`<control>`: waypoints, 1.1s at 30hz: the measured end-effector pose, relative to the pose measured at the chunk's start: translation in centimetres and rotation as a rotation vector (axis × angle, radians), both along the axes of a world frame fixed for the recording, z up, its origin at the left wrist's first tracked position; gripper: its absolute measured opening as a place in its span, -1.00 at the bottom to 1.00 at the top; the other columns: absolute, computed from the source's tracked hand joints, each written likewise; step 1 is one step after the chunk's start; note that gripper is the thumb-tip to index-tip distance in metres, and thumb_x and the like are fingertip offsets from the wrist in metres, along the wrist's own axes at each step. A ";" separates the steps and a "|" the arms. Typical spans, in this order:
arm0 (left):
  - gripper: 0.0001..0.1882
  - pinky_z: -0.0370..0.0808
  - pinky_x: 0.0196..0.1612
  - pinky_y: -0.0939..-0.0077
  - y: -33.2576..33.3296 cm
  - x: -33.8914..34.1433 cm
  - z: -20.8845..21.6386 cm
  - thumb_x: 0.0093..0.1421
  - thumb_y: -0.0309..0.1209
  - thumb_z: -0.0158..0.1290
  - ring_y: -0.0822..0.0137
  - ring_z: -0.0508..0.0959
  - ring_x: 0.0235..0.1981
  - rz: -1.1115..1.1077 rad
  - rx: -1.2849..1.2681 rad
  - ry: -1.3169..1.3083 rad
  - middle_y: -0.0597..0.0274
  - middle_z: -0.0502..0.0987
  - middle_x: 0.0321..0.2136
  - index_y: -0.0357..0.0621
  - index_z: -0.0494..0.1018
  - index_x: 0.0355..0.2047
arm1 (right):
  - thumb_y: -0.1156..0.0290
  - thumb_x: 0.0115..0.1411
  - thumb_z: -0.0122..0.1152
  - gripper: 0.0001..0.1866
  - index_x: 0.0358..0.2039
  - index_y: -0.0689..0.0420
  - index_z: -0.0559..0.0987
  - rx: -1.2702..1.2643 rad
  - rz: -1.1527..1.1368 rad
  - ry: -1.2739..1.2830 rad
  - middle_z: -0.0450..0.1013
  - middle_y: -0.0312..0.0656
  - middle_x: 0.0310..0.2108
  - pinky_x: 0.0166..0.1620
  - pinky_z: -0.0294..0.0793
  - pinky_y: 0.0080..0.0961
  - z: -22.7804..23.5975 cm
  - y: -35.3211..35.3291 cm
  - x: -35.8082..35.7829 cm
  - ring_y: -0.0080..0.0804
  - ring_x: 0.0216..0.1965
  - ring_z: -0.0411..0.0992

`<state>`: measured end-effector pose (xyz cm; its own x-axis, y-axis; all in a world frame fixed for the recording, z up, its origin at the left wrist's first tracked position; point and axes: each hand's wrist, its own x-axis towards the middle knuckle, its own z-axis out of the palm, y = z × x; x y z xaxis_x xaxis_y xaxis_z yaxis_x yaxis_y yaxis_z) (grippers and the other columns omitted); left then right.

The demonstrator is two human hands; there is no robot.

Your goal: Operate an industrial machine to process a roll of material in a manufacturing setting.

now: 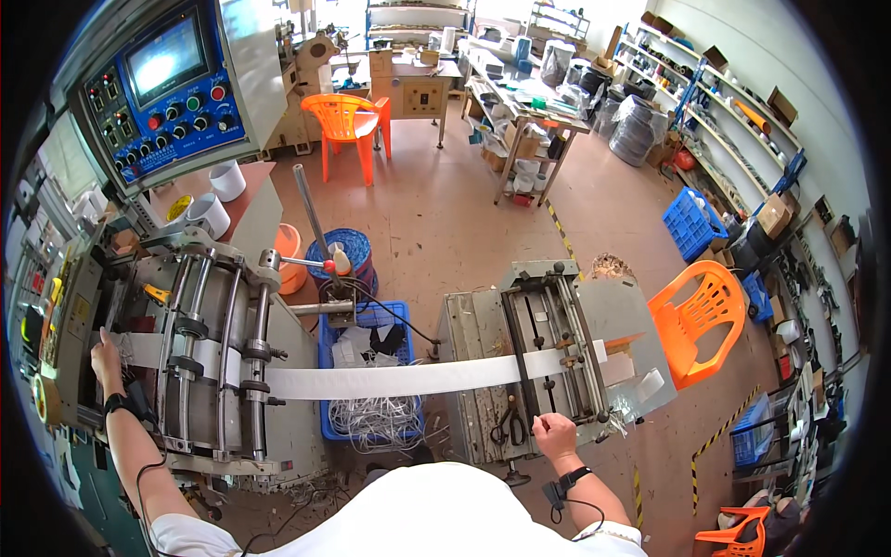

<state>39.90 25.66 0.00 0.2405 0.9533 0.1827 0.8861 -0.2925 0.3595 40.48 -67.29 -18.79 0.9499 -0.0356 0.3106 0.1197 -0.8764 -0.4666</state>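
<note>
My left hand (pixel 107 364) reaches to the far left side of the roller machine (pixel 209 371), beside the end of a white strip (pixel 399 382). Its fingers are too small and partly hidden to read. The strip runs through the rollers and spans the gap to the cutting machine (pixel 483 371) on the right, passing under its bars. My right hand (pixel 555 436) is closed in a fist at that machine's near edge, by the lower end of a black bar (pixel 526 371). Whatever it may grip is hidden. Black-handled scissors (pixel 509 427) lie just left of it.
A blue crate (pixel 371 432) of shredded white strips stands on the floor between the machines. A control panel (pixel 162 97) hangs at upper left. Orange chairs (pixel 701 316) stand right and behind. A black cable (pixel 394 316) crosses the gap. Shelves line the right wall.
</note>
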 end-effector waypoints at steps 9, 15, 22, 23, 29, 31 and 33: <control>-0.27 0.35 0.11 0.05 -0.1 -0.1 -0.2 0.29 0.22 -0.34 -0.06 0.40 0.10 -0.033 -0.023 -0.024 -0.05 0.42 0.09 -0.11 0.38 0.13 | 0.37 0.02 0.24 -0.83 -0.63 0.15 0.55 -0.001 -0.001 0.003 0.47 -0.11 -0.61 -0.42 0.47 -0.28 -0.1 -0.3 0.0 -0.12 -0.53 0.47; -0.40 0.35 0.11 0.10 5.5 -0.9 -2.6 0.32 0.06 -0.26 -0.06 0.40 0.11 -0.024 -0.009 -0.065 -0.06 0.41 0.10 -0.12 0.38 0.13 | 0.36 0.03 0.25 -0.82 -0.63 0.15 0.54 0.004 -0.013 0.014 0.47 -0.11 -0.61 -0.41 0.46 -0.28 0.2 0.3 -0.1 -0.12 -0.52 0.47; -0.60 0.42 0.06 0.23 4.3 -1.2 -2.8 0.03 -0.45 0.02 0.04 0.54 -0.05 -0.117 0.430 -0.251 -0.07 0.56 -0.12 -0.23 0.49 -0.08 | 0.36 0.07 0.22 -0.81 -0.59 0.19 0.55 0.008 -0.015 0.029 0.45 -0.06 -0.59 -0.39 0.43 -0.23 -0.6 0.1 -0.5 -0.07 -0.52 0.44; -0.58 0.41 0.08 0.25 3.5 -3.1 -2.2 -0.01 -0.42 0.05 0.05 0.54 -0.05 -0.124 0.452 -0.321 -0.05 0.56 -0.12 -0.23 0.51 -0.09 | 0.37 0.06 0.23 -0.82 -0.60 0.18 0.54 0.020 0.001 0.026 0.44 -0.08 -0.61 -0.40 0.41 -0.22 -0.5 0.1 -0.2 -0.07 -0.52 0.42; -0.62 0.44 0.01 0.28 -7.9 -3.1 4.1 -0.03 -0.48 0.02 0.04 0.54 -0.07 0.005 0.215 -0.333 -0.07 0.57 -0.18 -0.17 0.54 -0.14 | 0.40 0.09 0.22 -0.81 -0.59 0.20 0.50 0.113 0.090 -0.006 0.37 -0.08 -0.63 -0.46 0.32 -0.24 -1.3 -1.4 -0.7 -0.13 -0.57 0.36; -0.65 0.45 -0.01 0.27 -7.0 -4.6 4.9 -0.02 -0.47 0.02 0.01 0.55 -0.09 0.046 0.190 -0.311 -0.08 0.58 -0.22 -0.16 0.55 -0.16 | 0.38 0.12 0.20 -0.80 -0.54 0.25 0.54 0.077 0.004 0.139 0.41 -0.06 -0.61 -0.41 0.39 -0.28 -0.5 -1.1 -0.2 -0.14 -0.55 0.41; -0.70 0.48 -0.05 0.23 -7.3 -5.3 6.4 0.00 -0.40 0.08 -0.05 0.58 -0.16 -0.030 -0.046 -0.057 -0.09 0.59 -0.33 -0.15 0.57 -0.21 | 0.38 0.12 0.20 -0.80 -0.53 0.25 0.54 0.102 0.030 0.146 0.41 -0.06 -0.61 -0.41 0.39 -0.29 0.2 0.2 0.4 -0.15 -0.55 0.41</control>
<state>34.63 18.40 6.38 0.2599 0.9534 0.1530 0.8550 -0.3009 0.4225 40.92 -67.07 -18.54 0.9857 -0.0311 0.1655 0.0693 -0.8207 -0.5672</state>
